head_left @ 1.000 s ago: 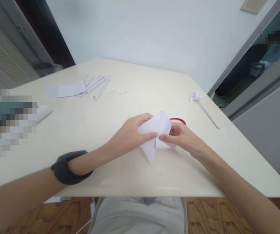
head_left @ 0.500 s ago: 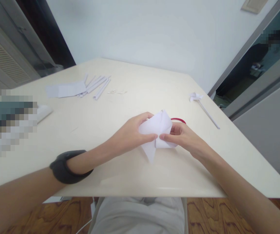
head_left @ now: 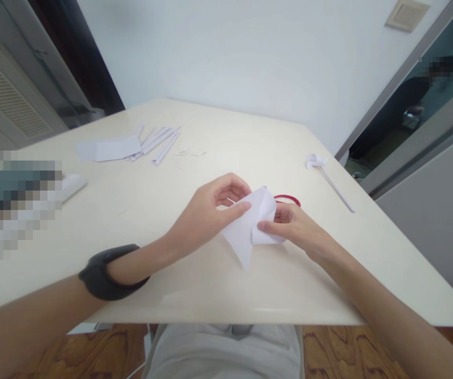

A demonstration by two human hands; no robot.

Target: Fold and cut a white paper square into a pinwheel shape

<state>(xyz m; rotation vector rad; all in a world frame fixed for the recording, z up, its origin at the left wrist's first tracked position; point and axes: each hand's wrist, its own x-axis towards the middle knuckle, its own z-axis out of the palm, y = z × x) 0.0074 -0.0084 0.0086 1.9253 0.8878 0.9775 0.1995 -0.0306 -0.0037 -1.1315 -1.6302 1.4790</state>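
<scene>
Gripping folded white paper (head_left: pixel 250 226), both hands (head_left: pixel 206 216) work above a cream table (head_left: pixel 171 273) by a white wall (head_left: pixel 250 58).

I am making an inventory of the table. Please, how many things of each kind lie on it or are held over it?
Folded paper in the hands: 1
Flat paper sheets: 1 pile, number unclear
Rolled paper sticks: about 5, bunched
Paper pinwheel on a stick: 1
Red ring: 1, partly hidden
Total: about 9

Lying on the cream table (head_left: pixel 218 284): paper sheets (head_left: pixel 108 149) and rolled paper strips (head_left: pixel 159 141) at ten o'clock, paper pinwheel (head_left: pixel 316 161) at two o'clock.
</scene>
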